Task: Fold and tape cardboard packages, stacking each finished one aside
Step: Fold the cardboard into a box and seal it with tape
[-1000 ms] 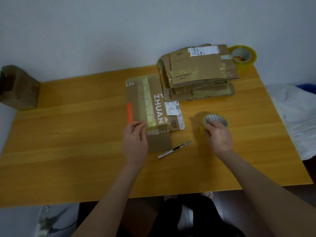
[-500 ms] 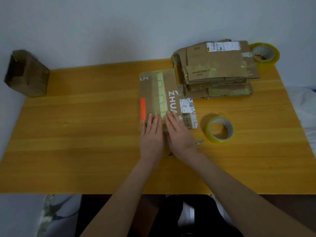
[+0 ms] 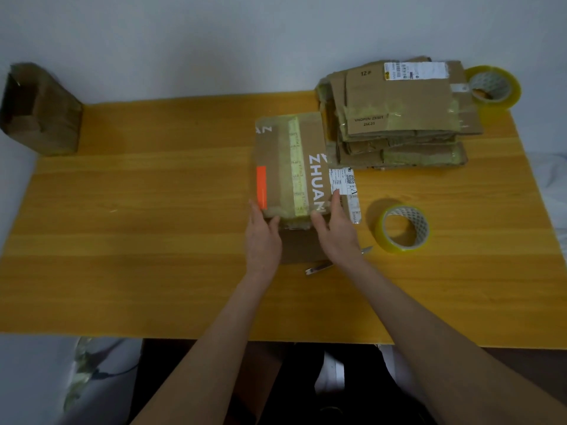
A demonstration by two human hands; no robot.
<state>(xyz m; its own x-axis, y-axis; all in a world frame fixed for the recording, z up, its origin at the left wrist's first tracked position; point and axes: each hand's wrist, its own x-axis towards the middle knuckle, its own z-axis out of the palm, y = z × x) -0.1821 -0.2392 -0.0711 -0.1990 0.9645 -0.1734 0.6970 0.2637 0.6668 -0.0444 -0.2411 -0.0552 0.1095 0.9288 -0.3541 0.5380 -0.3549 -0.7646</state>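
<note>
The cardboard package (image 3: 291,167) lies flat on the desk (image 3: 153,225), a little past the middle toward 1 o'clock. It is brown, with white letters reading ZHUAN, an orange strip near its left edge, a band of pale tape running along its length and a white shipping label at its right side. A plain brown flap (image 3: 299,246) sticks out from its near edge toward the person.

Both hands are at the package's near end. The left hand (image 3: 262,237) is at the 7 o'clock corner: its fingers (image 3: 255,211) lie straight and together along the left edge, with the thumb spread apart onto the near edge. Whether the fingertips tuck under the cardboard I cannot tell. The right hand (image 3: 336,231) rests on the 5 o'clock corner, with its fingers (image 3: 336,197) straight and flat on top, reaching the label, and the thumb spread toward the tape band.

At 6 o'clock from the package, just past the flap, a small knife (image 3: 319,267) lies on the desk, partly hidden by the right wrist. A roll of clear tape (image 3: 402,228) stands at 4 o'clock, near the right hand but apart from it.

At 2 o'clock, touching the package's far right side, sits a stack of taped packages (image 3: 399,118). A second tape roll (image 3: 492,87) rests against the stack at the desk's far right corner.

Off the desk's far left corner, at 10 o'clock, stands a brown cardboard box (image 3: 40,108) against the pale wall (image 3: 214,41).
</note>
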